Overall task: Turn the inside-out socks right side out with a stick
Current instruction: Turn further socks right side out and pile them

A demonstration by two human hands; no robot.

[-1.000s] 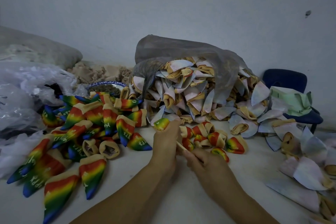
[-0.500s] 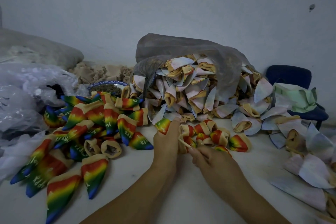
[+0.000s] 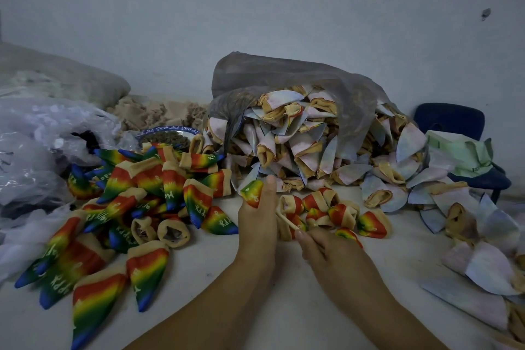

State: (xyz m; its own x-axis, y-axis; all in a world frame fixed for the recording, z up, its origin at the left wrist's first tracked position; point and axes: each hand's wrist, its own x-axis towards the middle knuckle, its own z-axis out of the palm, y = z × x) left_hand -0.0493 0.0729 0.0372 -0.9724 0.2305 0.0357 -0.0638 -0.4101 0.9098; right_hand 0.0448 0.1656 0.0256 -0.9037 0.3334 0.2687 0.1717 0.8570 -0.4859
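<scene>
The left hand (image 3: 257,224) closed its grip round a rainbow sock (image 3: 252,193) above the counter (image 3: 284,307). The right hand (image 3: 326,250) pinched the stick (image 3: 287,220) beside it. Turned socks (image 3: 147,202) crowded the left, and a grey bag (image 3: 284,77) behind spilled inside-out socks (image 3: 298,145).

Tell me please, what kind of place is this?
Probably a small sock-finishing workroom: a grey sack spills pale inside-out socks, turned rainbow socks lie heaped on the white table.

Both bare forearms reach in from the near edge and converge. The left hand (image 3: 257,224) stands upright, its fingers curled round a small rainbow-striped fabric sock (image 3: 252,192). The right hand (image 3: 326,250) sits lower, just beside it, knuckles up, pinching a thin pale wooden stick (image 3: 287,220) angled toward the left palm.
</scene>
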